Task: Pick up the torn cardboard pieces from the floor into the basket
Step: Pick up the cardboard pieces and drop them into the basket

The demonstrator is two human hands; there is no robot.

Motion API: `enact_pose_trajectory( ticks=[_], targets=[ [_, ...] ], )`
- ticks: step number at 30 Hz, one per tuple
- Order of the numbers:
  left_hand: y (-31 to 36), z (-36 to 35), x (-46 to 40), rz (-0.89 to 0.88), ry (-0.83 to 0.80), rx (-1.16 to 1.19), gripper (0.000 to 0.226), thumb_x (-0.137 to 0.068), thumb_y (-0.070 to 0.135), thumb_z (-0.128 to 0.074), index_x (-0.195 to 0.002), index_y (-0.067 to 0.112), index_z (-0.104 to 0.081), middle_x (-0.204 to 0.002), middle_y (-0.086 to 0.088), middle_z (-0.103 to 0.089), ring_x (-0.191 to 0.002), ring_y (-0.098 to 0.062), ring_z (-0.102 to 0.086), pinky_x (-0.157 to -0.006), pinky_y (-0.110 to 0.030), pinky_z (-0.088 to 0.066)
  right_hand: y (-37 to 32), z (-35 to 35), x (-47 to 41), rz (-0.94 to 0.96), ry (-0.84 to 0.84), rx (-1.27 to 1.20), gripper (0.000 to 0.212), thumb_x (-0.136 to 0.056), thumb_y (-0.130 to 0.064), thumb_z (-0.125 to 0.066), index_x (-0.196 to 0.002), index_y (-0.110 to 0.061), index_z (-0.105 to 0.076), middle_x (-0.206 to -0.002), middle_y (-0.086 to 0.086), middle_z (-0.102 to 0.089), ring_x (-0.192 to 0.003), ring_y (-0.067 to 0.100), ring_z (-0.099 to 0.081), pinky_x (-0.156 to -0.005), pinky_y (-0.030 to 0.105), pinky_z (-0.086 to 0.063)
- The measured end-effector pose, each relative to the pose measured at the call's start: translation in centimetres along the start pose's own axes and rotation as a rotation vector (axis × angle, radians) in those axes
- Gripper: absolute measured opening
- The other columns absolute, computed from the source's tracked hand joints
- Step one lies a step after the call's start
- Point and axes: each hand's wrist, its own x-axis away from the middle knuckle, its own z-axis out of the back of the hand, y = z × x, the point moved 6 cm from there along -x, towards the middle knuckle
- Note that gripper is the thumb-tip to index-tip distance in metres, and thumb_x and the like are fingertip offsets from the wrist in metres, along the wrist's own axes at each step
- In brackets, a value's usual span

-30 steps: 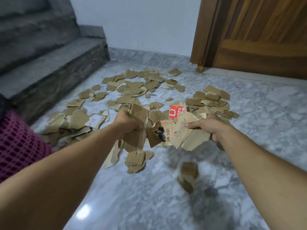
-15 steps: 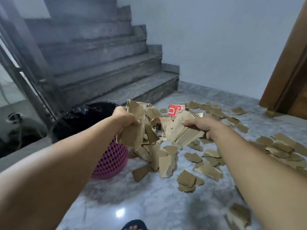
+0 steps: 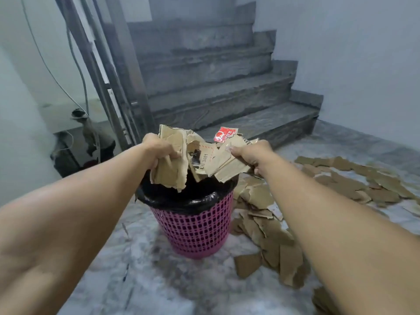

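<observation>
— What are the hands doing?

— The left hand [image 3: 159, 147] and right hand [image 3: 251, 153] each clutch an end of a bundle of torn cardboard [image 3: 204, 159], held right above the pink basket [image 3: 193, 226].

— How does it handle?

— Light, stiff, loose — probably sheds scraps. More cardboard pieces [image 3: 268, 226] lie beside the basket.

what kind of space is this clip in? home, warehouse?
Probably a home's stairwell or entry landing, not a warehouse. A grey stone staircase climbs beside a metal railing, the floor is polished marble, and a small pink basket with a black liner stands at the foot of the stairs.
</observation>
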Motion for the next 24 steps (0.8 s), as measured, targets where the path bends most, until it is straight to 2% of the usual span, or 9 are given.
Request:
enact_pose_trajectory(
  ticks=[2,3,6,9,11,14,17,21,24],
  targets=[
    [-1.5,0.4,-1.9,0.011,0.009,0.036,0.055,-0.071,0.006,-0.082,-0.119,0.000,-0.056,-0.107,-0.012,-0.060,-0.091,-0.030,-0.058,-0.073,-0.037,-0.048,0.2,-2.9,-2.0,0.023,-0.001,0.019,0.055,-0.079,-0.032,-0.080,-0.117,-0.001,-0.055,-0.105,0.012,-0.068,-0.091,0.027,-0.068,-0.072,0.031,-0.059],
    [-2.5,0.3,-2.7,0.020,0.000,0.053,0.055,-0.072,0.005,-0.081,-0.120,-0.001,-0.055,-0.108,-0.012,-0.060,-0.093,-0.030,-0.058,-0.075,-0.038,-0.050,0.6,-4.4,-2.9,0.025,-0.022,0.043,0.058,-0.080,-0.034,-0.078,-0.123,-0.002,-0.053,-0.108,0.011,-0.067,-0.090,0.027,-0.068,-0.075,0.034,-0.060],
    [-5.8,-1.5,-4.1,0.100,-0.172,0.021,0.054,-0.074,0.013,-0.082,-0.119,0.000,-0.055,-0.123,-0.014,-0.059,-0.107,-0.032,-0.058,-0.088,-0.046,-0.053,1.8,-7.9,-4.2,0.010,-0.137,0.060,0.055,-0.088,-0.035,-0.069,-0.128,-0.001,-0.054,-0.094,0.007,-0.066,-0.072,0.019,-0.065,-0.050,0.018,-0.050],
    [-7.8,-3.2,-4.1,0.139,-0.290,-0.096,0.051,-0.080,0.028,-0.078,-0.116,0.000,-0.056,-0.124,-0.016,-0.057,-0.114,-0.034,-0.055,-0.092,-0.050,-0.049,2.7,-8.8,-5.0,-0.009,-0.165,0.124,0.074,-0.086,-0.043,-0.069,-0.141,-0.001,-0.043,-0.130,0.014,-0.058,-0.112,0.032,-0.060,-0.087,0.037,-0.053],
    [-8.1,-3.9,-4.1,0.116,-0.302,-0.111,0.056,-0.080,0.032,-0.077,-0.120,0.000,-0.056,-0.116,-0.013,-0.061,-0.104,-0.030,-0.058,-0.089,-0.046,-0.050,2.9,-8.7,-5.0,-0.020,-0.168,0.138,0.069,-0.083,-0.038,-0.073,-0.137,-0.003,-0.047,-0.133,0.014,-0.056,-0.113,0.035,-0.058,-0.096,0.046,-0.050],
    [-7.6,-4.5,-3.9,0.051,-0.271,-0.137,0.057,-0.079,0.034,-0.077,-0.122,0.004,-0.057,-0.122,-0.009,-0.057,-0.116,-0.030,-0.054,-0.098,-0.049,-0.045,2.9,-7.3,-4.9,-0.021,-0.135,0.127,0.054,-0.080,-0.029,-0.076,-0.122,-0.002,-0.057,-0.121,0.013,-0.062,-0.100,0.031,-0.064,-0.089,0.044,-0.056],
    [-6.3,-5.0,-2.7,-0.022,-0.227,-0.130,0.054,-0.080,0.031,-0.077,-0.122,0.005,-0.058,-0.116,-0.009,-0.060,-0.111,-0.028,-0.058,-0.093,-0.047,-0.051,2.8,-4.7,-3.8,-0.013,-0.097,0.078,0.033,-0.084,-0.020,-0.074,-0.106,0.000,-0.061,-0.103,0.014,-0.063,-0.087,0.027,-0.067,-0.080,0.040,-0.061],
    [-3.7,-6.6,0.3,-0.146,-0.204,-0.030,0.045,-0.083,0.023,-0.075,-0.119,0.002,-0.058,-0.104,-0.016,-0.067,-0.085,-0.023,-0.067,-0.069,-0.034,-0.059,3.8,0.5,-0.9,-0.051,-0.112,-0.004,0.013,-0.090,-0.009,-0.066,-0.086,-0.006,-0.054,-0.063,0.007,-0.047,-0.056,0.020,-0.046,-0.058,0.034,-0.052],
    [-1.3,-8.2,3.7,-0.251,-0.174,-0.028,0.033,-0.083,0.022,-0.074,-0.108,0.002,-0.066,-0.083,-0.010,-0.068,-0.063,-0.016,-0.062,-0.059,-0.027,-0.054,5.8,5.1,1.6,-0.072,-0.083,0.050,0.008,-0.094,-0.014,-0.062,-0.092,-0.008,-0.058,-0.072,0.008,-0.051,-0.059,0.017,-0.049,-0.057,0.031,-0.052]
  ],
)
